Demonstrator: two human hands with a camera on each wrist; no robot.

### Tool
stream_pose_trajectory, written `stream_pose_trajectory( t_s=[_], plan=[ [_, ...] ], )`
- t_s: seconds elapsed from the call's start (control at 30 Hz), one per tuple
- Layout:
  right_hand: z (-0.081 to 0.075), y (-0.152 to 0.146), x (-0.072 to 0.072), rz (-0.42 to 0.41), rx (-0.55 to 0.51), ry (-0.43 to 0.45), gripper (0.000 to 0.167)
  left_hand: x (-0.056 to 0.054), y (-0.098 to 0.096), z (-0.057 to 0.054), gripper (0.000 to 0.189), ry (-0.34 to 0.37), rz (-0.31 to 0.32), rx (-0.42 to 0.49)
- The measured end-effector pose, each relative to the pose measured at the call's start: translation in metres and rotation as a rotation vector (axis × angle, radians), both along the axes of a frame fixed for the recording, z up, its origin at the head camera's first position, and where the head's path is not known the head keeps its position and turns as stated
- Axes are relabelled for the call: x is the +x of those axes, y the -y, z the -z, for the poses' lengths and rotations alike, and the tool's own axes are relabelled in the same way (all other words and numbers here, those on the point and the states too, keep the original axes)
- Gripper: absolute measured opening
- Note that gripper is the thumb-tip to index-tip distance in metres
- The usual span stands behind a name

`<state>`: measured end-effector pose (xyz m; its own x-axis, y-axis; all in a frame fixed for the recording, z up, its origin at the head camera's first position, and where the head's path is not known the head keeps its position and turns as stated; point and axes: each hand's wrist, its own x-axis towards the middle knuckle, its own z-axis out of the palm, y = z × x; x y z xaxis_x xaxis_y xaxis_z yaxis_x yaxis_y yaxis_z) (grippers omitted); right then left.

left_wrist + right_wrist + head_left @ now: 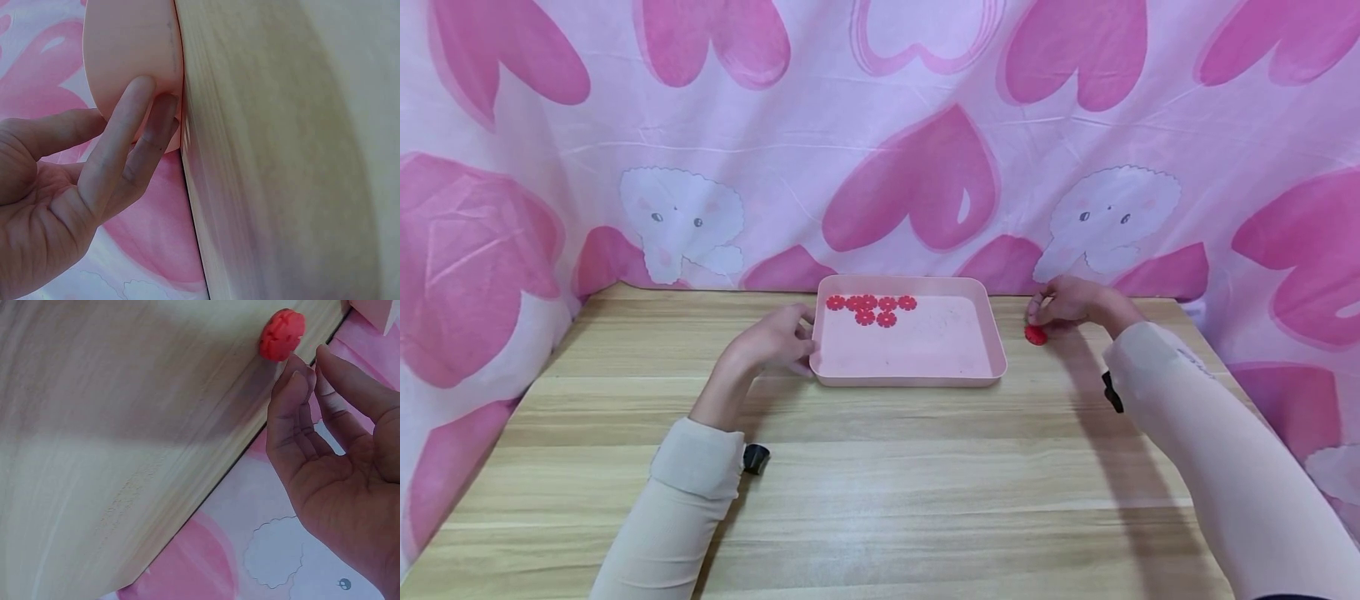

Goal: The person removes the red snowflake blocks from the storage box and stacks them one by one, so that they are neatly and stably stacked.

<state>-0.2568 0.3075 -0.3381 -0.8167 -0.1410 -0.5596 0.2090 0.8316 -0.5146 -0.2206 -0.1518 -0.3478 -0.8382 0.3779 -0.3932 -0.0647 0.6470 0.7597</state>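
Observation:
A pink rectangular tray [910,382] stands at the back of the table, with several red flower-shaped discs [886,319] lying flat in its back left part. Against the outside of the tray's left end wall, my left hand [778,337] rests with fairly straight fingers [115,134]; the left wrist view shows the tray wall [134,50] under the fingertips. Right of the tray, a small stack of red flower-shaped discs [282,334] sits on the table. My right hand [1063,302] is beside that stack, fingers bent, fingertips close to it; nothing shows between them.
The wooden table [895,492] reaches toward me from a pink heart-patterned cloth [790,167] hanging behind its back edge. A black strap piece shows at each of my sleeves [696,467].

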Motion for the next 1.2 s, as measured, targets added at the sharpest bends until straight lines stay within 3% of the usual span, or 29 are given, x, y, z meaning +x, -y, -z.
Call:
stream_pose_trajectory(
  t_s=[0.3,0.67,0.93,1.07,1.2],
  plan=[
    [-0.010,0.014,-0.004,-0.007,-0.008,-0.008,0.029,0.000,0.001,0.001,0.047,-0.004,-0.006,-0.018],
    [-0.022,0.037,-0.008,-0.018,-0.099,-0.061,0.031,0.001,0.001,0.000,0.047,-0.005,-0.012,-0.014],
    [-0.028,0.059,-0.014,-0.040,-0.135,-0.084,0.018,0.001,0.000,-0.002,0.048,-0.001,-0.016,-0.028],
    [-0.030,0.071,-0.017,-0.053,-0.145,-0.080,0.020,-0.001,0.001,0.000,0.048,0.003,-0.016,-0.017],
    [-0.030,0.083,-0.020,-0.064,-0.151,-0.096,0.033,-0.001,0.002,0.000,0.048,0.003,-0.014,-0.014]
  ],
)
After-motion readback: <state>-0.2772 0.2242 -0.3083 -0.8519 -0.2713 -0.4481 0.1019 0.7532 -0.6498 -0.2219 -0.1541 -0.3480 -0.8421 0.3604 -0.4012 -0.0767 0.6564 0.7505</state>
